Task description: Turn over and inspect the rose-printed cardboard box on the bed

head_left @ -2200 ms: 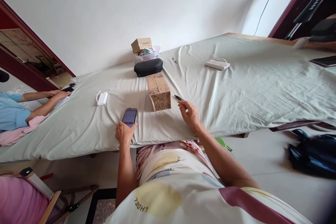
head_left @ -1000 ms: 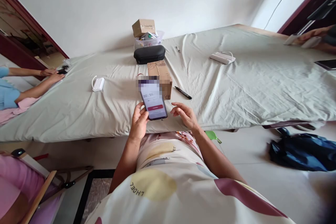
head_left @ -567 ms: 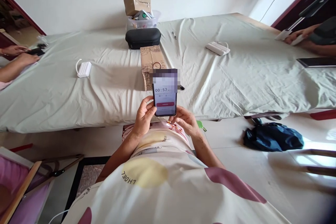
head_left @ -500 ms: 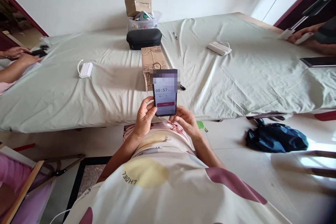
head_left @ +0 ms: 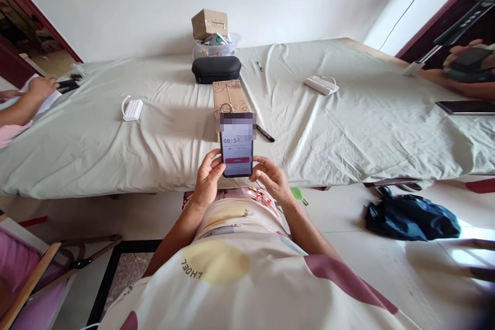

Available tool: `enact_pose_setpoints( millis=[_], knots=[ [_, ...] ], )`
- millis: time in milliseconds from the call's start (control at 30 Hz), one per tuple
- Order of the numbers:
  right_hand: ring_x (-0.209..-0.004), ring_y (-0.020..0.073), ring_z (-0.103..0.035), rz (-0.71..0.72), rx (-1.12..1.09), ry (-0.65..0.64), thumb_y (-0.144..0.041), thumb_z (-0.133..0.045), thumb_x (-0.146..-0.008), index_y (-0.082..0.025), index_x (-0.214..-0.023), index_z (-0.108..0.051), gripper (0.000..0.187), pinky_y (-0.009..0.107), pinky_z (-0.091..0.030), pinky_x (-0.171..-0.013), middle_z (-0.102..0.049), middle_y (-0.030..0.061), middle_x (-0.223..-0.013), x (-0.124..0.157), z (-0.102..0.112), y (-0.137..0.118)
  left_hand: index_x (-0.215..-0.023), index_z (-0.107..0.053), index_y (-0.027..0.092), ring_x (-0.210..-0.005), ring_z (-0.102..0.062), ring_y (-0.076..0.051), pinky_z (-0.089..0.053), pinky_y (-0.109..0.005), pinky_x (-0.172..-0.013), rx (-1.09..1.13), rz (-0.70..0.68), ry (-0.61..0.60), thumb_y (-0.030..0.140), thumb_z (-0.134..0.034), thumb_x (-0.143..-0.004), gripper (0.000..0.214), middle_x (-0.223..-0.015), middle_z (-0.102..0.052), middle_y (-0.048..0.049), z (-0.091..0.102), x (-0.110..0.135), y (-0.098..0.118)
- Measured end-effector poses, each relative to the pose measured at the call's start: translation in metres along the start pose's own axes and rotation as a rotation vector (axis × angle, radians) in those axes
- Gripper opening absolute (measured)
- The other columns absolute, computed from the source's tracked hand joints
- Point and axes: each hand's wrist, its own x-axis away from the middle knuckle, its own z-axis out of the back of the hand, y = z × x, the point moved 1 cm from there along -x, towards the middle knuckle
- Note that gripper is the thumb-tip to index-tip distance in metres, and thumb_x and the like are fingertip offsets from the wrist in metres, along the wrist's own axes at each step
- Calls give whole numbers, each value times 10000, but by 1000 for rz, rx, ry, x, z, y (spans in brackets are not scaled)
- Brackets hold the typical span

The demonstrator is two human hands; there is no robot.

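Grip of the left hand (head_left: 209,180) is clamped on the lower left side of a flat, black-edged smartphone (head_left: 237,153), with the thumb laid along its front edge and the other fingers bent around toward its back. The right hand (head_left: 271,178) has its fingers half curled at the lower right edge of the phone; whether they also press on it, I cannot tell. Both palms are turned inward, and the forearms come up from the two sides of the body. The smartphone is above the near edge of the cloth-covered, pale green tabletop (head_left: 170,152), and its lit screen shows 00:57, the upper part being blurred. Just beyond, partly hidden by it, lies a brown cardboard box (head_left: 230,94) with dark curly drawings. To the right of this box lies a black marker pen (head_left: 265,133). Farther, a black oblong case (head_left: 216,69) lies before a clear plastic bin (head_left: 216,50).
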Motion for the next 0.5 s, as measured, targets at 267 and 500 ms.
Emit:
enact_pose_setpoints(
  millis=[267,500],
  knots=[
    [-799,200,-696,81,387,202,-549,-607,-981,-203,-1175,-706,408,365,-579,-795,-746,57,-855,-106,51,-8,-1297,-681,171,-1144,-733,-303,-610,-391,-940,-187,-69,434,577,-828,-737,706,-1179,-776,-131,115,-36,9],
    [-1205,331,-637,-71,1114,115,-238,-599,-920,-180,-1282,-725,388,479,-500,-1042,-670,177,-1369,-170,64,23,-1230,-719,118,-775,-691,-189,-545,-273,-658,-441,177,711,421,-723,-733,582,-942,-758,-86,199,-61,8]
  ],
)
